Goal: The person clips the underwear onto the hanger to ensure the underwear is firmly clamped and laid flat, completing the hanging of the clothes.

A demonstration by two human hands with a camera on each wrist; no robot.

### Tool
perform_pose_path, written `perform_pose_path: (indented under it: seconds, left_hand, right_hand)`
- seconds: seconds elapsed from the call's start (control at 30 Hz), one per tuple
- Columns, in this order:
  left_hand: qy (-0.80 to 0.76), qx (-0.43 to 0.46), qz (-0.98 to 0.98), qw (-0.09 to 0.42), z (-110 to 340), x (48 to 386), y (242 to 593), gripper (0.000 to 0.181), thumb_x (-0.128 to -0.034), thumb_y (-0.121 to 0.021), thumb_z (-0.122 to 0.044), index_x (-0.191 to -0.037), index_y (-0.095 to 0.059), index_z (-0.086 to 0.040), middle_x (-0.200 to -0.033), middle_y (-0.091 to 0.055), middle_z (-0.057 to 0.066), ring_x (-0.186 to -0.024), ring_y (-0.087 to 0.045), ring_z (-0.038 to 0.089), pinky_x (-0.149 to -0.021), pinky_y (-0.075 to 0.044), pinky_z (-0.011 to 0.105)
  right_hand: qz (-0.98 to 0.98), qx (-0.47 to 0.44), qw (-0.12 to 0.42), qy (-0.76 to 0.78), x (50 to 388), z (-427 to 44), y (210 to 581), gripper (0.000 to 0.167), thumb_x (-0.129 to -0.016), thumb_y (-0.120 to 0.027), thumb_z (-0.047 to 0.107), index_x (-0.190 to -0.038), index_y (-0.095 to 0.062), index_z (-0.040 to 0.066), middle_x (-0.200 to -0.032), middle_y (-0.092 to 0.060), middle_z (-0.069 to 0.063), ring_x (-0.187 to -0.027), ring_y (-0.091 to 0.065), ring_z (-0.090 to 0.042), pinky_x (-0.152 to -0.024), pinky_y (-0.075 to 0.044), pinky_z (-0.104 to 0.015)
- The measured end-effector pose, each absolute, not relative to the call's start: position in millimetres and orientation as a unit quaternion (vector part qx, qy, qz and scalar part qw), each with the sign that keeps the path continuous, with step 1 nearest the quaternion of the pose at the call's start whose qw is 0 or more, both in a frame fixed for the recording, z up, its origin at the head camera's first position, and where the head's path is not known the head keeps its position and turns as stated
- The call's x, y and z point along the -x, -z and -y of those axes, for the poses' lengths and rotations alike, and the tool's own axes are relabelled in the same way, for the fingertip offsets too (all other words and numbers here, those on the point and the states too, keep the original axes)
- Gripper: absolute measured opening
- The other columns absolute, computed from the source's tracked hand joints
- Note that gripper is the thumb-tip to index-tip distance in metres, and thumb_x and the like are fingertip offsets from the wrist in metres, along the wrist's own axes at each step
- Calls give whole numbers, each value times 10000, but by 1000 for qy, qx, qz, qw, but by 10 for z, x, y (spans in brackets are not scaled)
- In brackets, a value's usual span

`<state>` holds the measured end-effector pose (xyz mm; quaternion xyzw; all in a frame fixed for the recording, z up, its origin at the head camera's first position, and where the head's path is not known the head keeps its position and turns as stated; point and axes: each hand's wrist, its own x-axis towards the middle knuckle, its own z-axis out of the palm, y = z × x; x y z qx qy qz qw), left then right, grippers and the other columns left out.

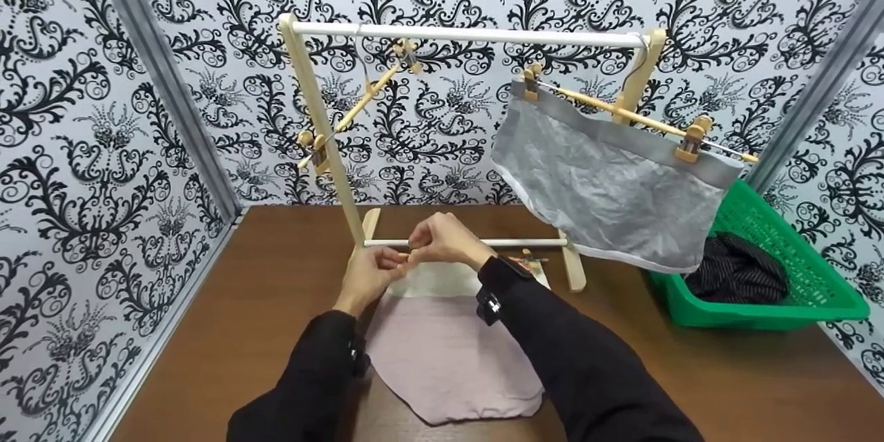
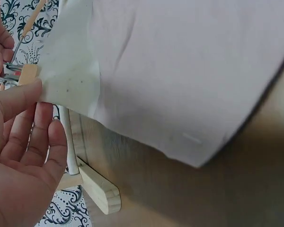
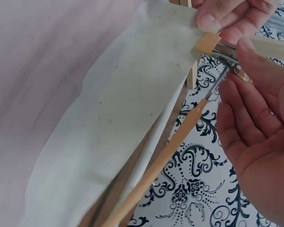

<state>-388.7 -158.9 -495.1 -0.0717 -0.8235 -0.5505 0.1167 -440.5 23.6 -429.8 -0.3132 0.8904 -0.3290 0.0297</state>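
A pink pair of underpants (image 1: 456, 352) with a pale cream waistband (image 3: 128, 94) is spread in front of me, its waistband toward the rack. My left hand (image 1: 366, 280) pinches the left corner of the waistband, thumb on top in the left wrist view. My right hand (image 1: 445, 242) grips a wooden hanger clip (image 3: 209, 43) by its metal part, fingers curled around it. The clip's wooden tip is at that same corner; whether it bites the cloth I cannot tell. The hanger's wooden bar (image 3: 165, 149) runs along the waistband. Its other clip (image 1: 530, 261) shows near the right corner.
A wooden rack with a white rail (image 1: 469, 33) stands behind my hands. From it hang a bare clip hanger (image 1: 366, 100) and grey underpants (image 1: 608, 176) clipped to another hanger. A green basket (image 1: 753, 314) at right holds dark striped cloth (image 1: 739, 269).
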Motion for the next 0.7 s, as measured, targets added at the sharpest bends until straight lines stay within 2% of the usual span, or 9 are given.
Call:
perform_pose_path:
  seconds: [0.2, 0.4, 0.7]
  left_hand:
    - [552, 90, 823, 97, 1632, 3849, 4951, 184, -771, -785, 101, -939, -712, 84, -841, -738, 164, -783, -727, 273, -627, -530, 206]
    - [586, 71, 803, 80, 1622, 3852, 4957, 208, -768, -780, 140, -951, -693, 95, -856, -739, 188, -806, -732, 301, -630, -536, 210]
    - [595, 50, 800, 67, 1648, 3853, 4948, 193, -791, -789, 105, -966, -716, 72, -886, -753, 170, -820, -740, 245, -646, -518, 189]
  right_hand:
    - [-885, 311, 39, 343, 4440, -247, 4319, 224, -754, -897, 148, -947, -799, 88, -822, -763, 14, -714, -701, -100, -686, -568, -247]
    - [-885, 311, 58, 341, 4433, -267, 4295, 219, -751, -902, 171, -938, -806, 113, -792, -756, 51, -696, -693, -92, -690, -564, -259]
    - [-881, 326, 66, 336, 4429, -295, 4253, 211, -768, -895, 166, -936, -800, 80, -786, -757, 20, -687, -696, -112, -693, -561, -262]
